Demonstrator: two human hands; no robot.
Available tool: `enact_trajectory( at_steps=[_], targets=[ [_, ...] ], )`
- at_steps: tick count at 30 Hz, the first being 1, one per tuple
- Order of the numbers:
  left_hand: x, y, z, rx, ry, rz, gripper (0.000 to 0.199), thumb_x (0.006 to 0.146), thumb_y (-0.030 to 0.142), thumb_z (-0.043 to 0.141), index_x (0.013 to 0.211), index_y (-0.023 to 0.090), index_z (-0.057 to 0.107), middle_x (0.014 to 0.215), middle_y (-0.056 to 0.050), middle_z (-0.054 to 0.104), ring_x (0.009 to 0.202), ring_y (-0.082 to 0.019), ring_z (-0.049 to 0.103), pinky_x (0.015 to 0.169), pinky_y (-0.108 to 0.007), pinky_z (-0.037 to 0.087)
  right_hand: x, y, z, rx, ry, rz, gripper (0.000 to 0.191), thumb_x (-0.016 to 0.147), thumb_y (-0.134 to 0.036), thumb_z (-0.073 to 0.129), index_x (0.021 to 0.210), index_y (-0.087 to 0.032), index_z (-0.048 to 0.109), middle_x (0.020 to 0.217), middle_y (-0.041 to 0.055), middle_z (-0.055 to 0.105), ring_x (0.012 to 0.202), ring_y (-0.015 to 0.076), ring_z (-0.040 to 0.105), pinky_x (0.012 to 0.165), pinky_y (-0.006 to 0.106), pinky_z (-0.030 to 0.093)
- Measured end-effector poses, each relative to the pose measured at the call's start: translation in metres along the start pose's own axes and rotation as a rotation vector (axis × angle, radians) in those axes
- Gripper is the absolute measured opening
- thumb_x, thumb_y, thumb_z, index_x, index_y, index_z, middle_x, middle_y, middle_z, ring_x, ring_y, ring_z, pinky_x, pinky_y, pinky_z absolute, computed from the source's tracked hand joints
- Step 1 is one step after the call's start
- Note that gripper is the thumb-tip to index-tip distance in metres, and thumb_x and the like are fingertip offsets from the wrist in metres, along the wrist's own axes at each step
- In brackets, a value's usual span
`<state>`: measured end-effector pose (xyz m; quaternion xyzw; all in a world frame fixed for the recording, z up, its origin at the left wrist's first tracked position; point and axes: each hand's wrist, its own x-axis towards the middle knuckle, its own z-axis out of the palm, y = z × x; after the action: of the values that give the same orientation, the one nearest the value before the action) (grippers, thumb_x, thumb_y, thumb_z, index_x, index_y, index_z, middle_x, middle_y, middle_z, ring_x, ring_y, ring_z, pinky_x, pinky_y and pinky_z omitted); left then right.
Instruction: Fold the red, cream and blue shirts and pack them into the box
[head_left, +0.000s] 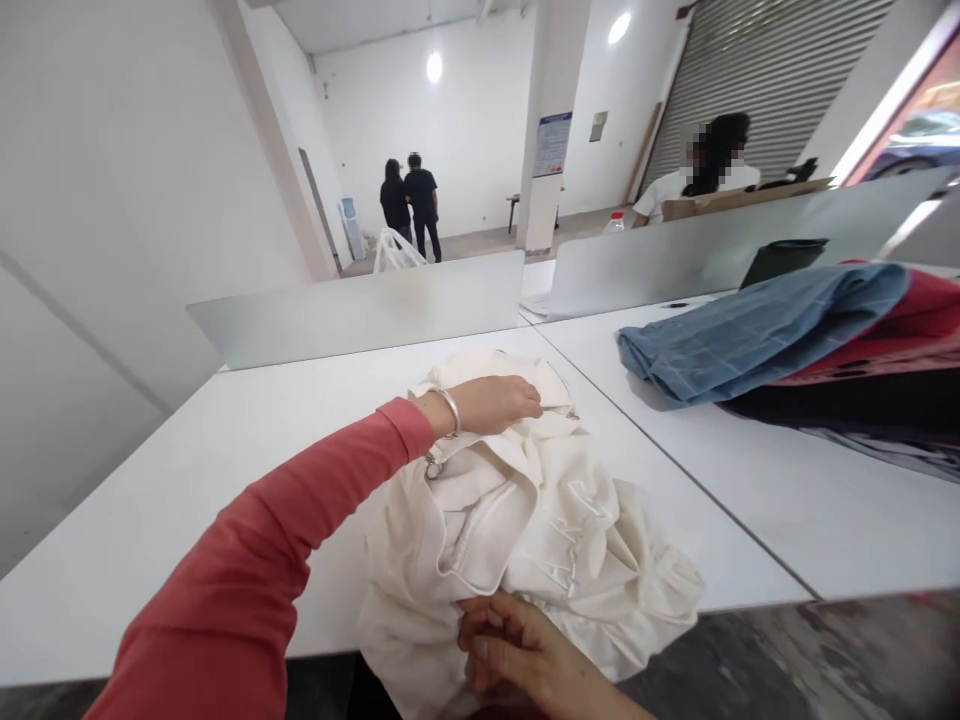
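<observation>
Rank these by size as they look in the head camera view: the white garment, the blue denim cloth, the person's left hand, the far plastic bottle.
1. White garment
2. Blue denim cloth
3. Left hand
4. Plastic bottle, though it is far off, so its true size against the hand is unsure.

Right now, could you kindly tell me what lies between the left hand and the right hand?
The bunched white garment lies between the left hand and the right hand, as the head view shows.
</observation>
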<state>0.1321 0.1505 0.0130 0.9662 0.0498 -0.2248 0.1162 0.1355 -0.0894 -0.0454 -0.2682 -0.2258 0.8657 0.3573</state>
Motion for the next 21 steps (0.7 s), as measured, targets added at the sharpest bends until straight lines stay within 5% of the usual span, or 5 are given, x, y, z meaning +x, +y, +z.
enact_trajectory(
  at_steps=[2,5,8,13,21],
  targets=[
    [0.014,0.002,-0.006,-0.058,-0.177,-0.145,0.021,0.081,0.024,0.045,0.086,0.014,0.062,0.092,-0.010,0.063,0.086,-0.021,0.058,0.074,-0.031,0.045,0.000,0.001,-0.004,-0.012,-0.033,-0.021,0.036,0.068,-0.045,0.059,0.084,-0.015,0.047,0.079,0.0007,0.051,0.058,0.0078,0.051,0.056,0.021,0.037],
    [0.025,0.001,-0.005,-0.101,-0.392,-0.383,0.047,0.073,0.053,0.048,0.095,0.013,0.061,0.096,-0.014,0.063,0.088,-0.027,0.058,0.073,-0.035,0.046,0.002,0.000,-0.008,-0.033,-0.069,-0.020,0.024,0.070,-0.035,0.052,0.079,-0.014,0.047,0.069,-0.0009,0.050,0.055,0.0079,0.050,0.053,0.020,0.036],
    [0.026,-0.004,0.008,-0.177,-0.493,-0.514,0.067,0.064,0.048,0.059,0.120,0.014,0.047,0.115,-0.016,0.056,0.102,-0.029,0.054,0.081,-0.036,0.044,0.003,-0.001,-0.008,-0.013,-0.061,-0.013,0.021,0.068,-0.029,0.048,0.081,-0.014,0.047,0.067,-0.0012,0.050,0.052,0.0079,0.049,0.050,0.020,0.036],
    [0.022,-0.006,0.033,-0.304,-0.440,-0.637,0.047,0.067,0.028,0.057,0.111,0.012,0.054,0.111,-0.013,0.059,0.102,-0.026,0.055,0.086,-0.032,0.042,0.003,-0.004,-0.003,0.006,-0.003,-0.012,0.025,0.067,-0.032,0.049,0.083,-0.013,0.045,0.072,0.0007,0.050,0.057,0.0105,0.051,0.052,0.022,0.039],
    [0.027,-0.006,0.048,-0.452,-0.169,-0.828,0.051,0.075,0.053,0.051,0.103,0.012,0.059,0.111,-0.011,0.058,0.102,-0.024,0.054,0.086,-0.028,0.043,0.008,-0.006,0.008,-0.133,0.102,-0.134,0.018,0.067,-0.024,0.045,0.082,-0.013,0.045,0.071,0.0004,0.048,0.061,0.0116,0.050,0.054,0.023,0.036]
  ],
)
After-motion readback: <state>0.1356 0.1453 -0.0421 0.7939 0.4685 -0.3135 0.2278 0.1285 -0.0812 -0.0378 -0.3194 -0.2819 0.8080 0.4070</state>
